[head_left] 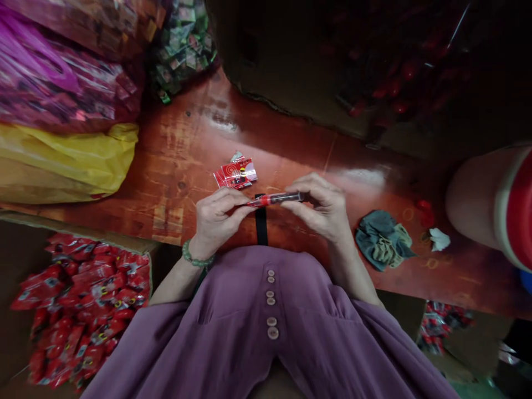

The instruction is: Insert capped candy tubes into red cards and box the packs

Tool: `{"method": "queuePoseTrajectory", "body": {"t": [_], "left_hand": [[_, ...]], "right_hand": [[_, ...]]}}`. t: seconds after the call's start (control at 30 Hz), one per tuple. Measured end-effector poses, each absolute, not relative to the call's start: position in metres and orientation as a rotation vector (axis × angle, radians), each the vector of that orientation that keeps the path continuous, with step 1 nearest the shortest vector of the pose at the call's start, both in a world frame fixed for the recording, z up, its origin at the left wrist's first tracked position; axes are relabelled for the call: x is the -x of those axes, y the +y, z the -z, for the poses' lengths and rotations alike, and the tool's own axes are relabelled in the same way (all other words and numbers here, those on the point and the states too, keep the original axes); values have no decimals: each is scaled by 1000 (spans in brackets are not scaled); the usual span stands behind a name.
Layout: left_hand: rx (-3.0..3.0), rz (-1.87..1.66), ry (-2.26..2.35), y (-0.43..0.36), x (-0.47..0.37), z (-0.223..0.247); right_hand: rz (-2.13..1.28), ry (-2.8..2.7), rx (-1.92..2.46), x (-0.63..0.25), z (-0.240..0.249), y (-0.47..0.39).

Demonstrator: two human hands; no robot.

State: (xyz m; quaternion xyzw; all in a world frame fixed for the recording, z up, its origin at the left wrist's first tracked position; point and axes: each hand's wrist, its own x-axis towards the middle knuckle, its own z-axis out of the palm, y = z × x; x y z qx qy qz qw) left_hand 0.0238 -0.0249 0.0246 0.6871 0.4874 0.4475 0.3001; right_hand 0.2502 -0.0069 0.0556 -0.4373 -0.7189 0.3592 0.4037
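Over the reddish-brown table (183,160), the left hand (216,213) and the right hand (322,208) hold a slim red-and-black tube (276,198) level between them, each with fingers curled and pinched shut on one end, the left on the red end and the right on the darker one. Just beyond the tube a small red packet (235,173) lies flat on the table, near but apart from the fingers. A crumpled grey-green cloth (383,239) sits to the right, and a box of red packets (78,310) stands low at the left.

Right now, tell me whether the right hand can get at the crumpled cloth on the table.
Probably yes: the cloth lies just beside the right hand with bare table between, though its fingers hold the red pen-like item.
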Motion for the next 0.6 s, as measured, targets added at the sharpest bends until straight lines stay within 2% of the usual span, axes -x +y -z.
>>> {"method": "queuePoseTrajectory", "body": {"t": [0.17,0.5,0.6], "left_hand": [[-1776,-1111,1244,-31,-23,-17],[-1283,-748,1123,-36,-18,-23],[-1135,-662,1036,-35,-17,-27]], "right_hand": [[-972,-1971,1176,-245,-62,-10],[-1426,-1691,1291,-237,-55,-12],[-1656,-1595,1303,-236,-54,-14]]}}
